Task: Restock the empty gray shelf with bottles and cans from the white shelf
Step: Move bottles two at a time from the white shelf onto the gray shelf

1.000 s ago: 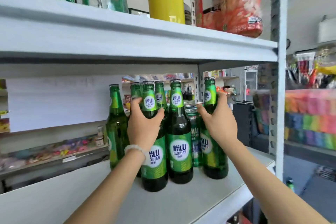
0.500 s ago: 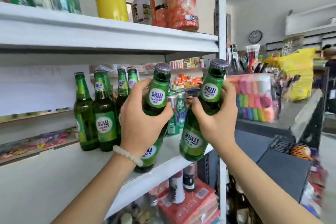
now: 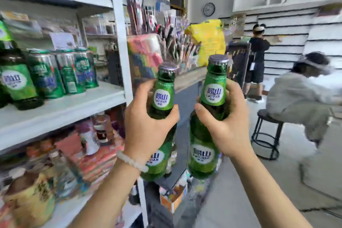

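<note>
I carry two green bottles away from the white shelf (image 3: pixel 61 111).

My left hand (image 3: pixel 146 127) wraps its fingers (image 3: pixel 171 114) tight round the left bottle (image 3: pixel 162 116), and my right hand (image 3: pixel 224 127) wraps round the right bottle (image 3: pixel 207 126). I hold each one by its thin part, standing up, so it will not slip or bump the other. More bottles and the cans (image 3: pixel 61 72) wait on the white shelf at my left. I cannot see the gray shelf here, so I think I must walk to find it.
</note>
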